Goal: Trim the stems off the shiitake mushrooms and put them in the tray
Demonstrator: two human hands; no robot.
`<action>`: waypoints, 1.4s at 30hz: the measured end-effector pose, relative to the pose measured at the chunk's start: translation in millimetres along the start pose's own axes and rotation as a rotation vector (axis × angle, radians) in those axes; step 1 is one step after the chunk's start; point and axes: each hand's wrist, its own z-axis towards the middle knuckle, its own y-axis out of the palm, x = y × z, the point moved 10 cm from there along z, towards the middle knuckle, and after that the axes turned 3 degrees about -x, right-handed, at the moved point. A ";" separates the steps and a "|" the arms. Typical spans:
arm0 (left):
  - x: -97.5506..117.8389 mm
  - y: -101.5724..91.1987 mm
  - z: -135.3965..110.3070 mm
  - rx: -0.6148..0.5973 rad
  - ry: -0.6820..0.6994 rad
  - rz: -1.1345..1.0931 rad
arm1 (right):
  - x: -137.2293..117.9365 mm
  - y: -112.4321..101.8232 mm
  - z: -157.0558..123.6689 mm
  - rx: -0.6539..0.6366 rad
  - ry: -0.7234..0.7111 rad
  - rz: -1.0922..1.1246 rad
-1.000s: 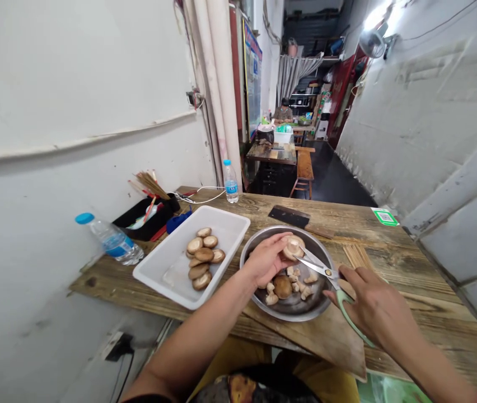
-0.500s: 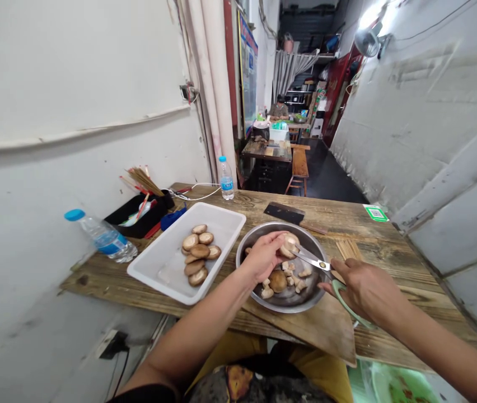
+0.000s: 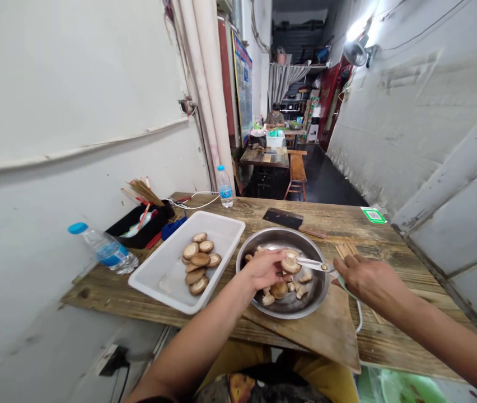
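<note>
Over a round metal bowl point(image 3: 293, 314), my left hand point(image 3: 265, 270) grips a brown mushroom point(image 3: 291, 262) with its pale underside turned up. My right hand point(image 3: 368, 279) is closed round the green handles of a pair of scissors point(image 3: 314, 264). Their blades point left and reach the mushroom's stem area. Cut stems point(image 3: 302, 290) and another brown mushroom point(image 3: 279, 289) lie in the bowl, partly hidden by my left hand. To the left, a white plastic tray point(image 3: 154, 279) holds several mushroom caps point(image 3: 200, 259).
A cleaver point(image 3: 284, 218) lies behind the bowl, and skewers point(image 3: 347, 250) lie right of it. A wooden board point(image 3: 331, 336) sits under the bowl's near side. Two water bottles point(image 3: 225, 187) and a black box point(image 3: 135, 229) stand around the tray. A person point(image 3: 275, 116) sits far back.
The scissor blades have swung to lie flatter against the mushroom, and the handles look closer together. My left hand still holds the mushroom. The whole view has shifted slightly.
</note>
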 end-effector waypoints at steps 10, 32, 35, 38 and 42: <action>8.8 -9.3 9.2 0.030 0.152 -0.170 | 37.2 -5.2 -11.0 0.003 0.145 0.161; 17.9 33.4 -0.8 -0.043 0.291 -0.429 | -0.8 2.8 -14.0 -0.149 0.246 0.332; 18.5 34.7 -2.3 -0.039 0.296 -0.420 | -2.6 0.4 -10.7 -0.160 0.215 0.322; 21.5 35.8 -2.4 -0.033 0.348 -0.433 | -3.6 -1.5 -6.1 -0.188 0.210 0.304; 22.0 33.5 -2.3 0.021 0.421 -0.448 | -3.6 -1.8 -0.5 -0.239 0.232 0.258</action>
